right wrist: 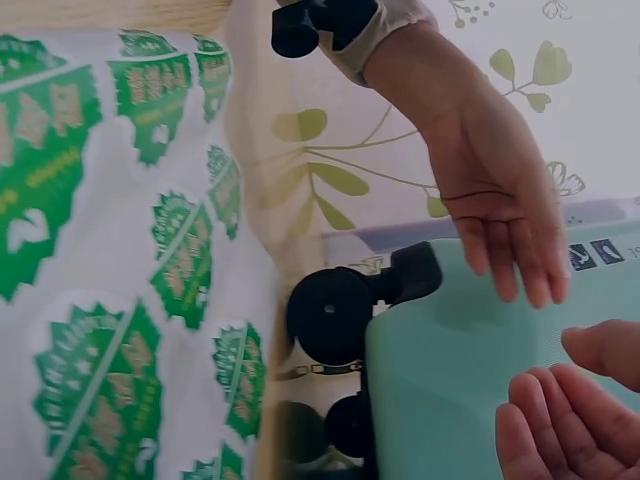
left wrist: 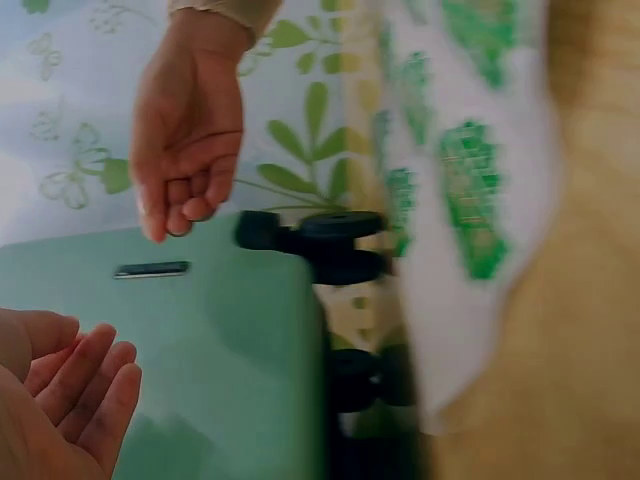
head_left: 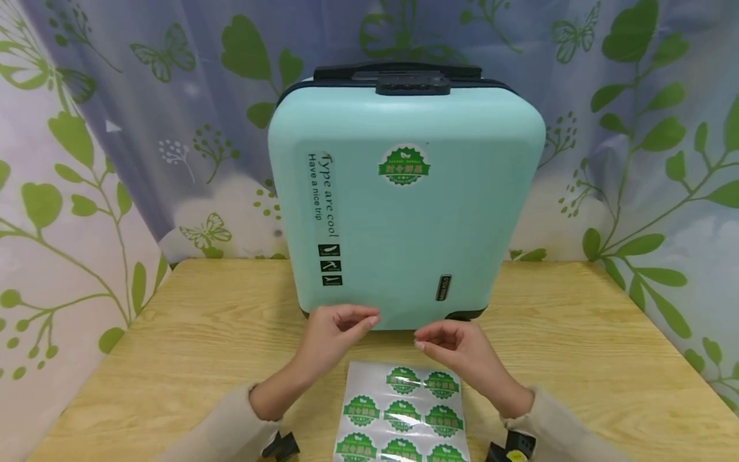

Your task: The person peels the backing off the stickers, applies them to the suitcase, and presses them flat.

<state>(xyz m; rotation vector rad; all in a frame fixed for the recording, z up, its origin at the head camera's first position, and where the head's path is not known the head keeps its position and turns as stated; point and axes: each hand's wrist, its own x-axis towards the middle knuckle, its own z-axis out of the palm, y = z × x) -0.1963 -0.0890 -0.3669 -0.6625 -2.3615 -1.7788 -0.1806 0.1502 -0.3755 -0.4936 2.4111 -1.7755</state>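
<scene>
A mint-green suitcase [head_left: 398, 237] stands upright on the table, with one round green-and-white sticker [head_left: 404, 165] on the upper part of its front. My left hand [head_left: 337, 330] hovers before the suitcase's lower edge, fingers loosely bent and nothing between them. Opposite it, my right hand [head_left: 453, 346] is held in much the same way, thumb and fingers apart and nothing in it. Below and between both hands lies a sheet of stickers [head_left: 372, 370], with a bare spot at its top left corner. In the right wrist view the sheet's green stickers [right wrist: 100, 390] appear close up.
The wooden table [head_left: 231, 301] reaches out on both sides of the suitcase. Behind it hangs a leaf-patterned curtain [head_left: 190, 128]. Black wheels [right wrist: 330, 315] show at the suitcase's bottom. Printed lettering [head_left: 321, 192] runs down its left front.
</scene>
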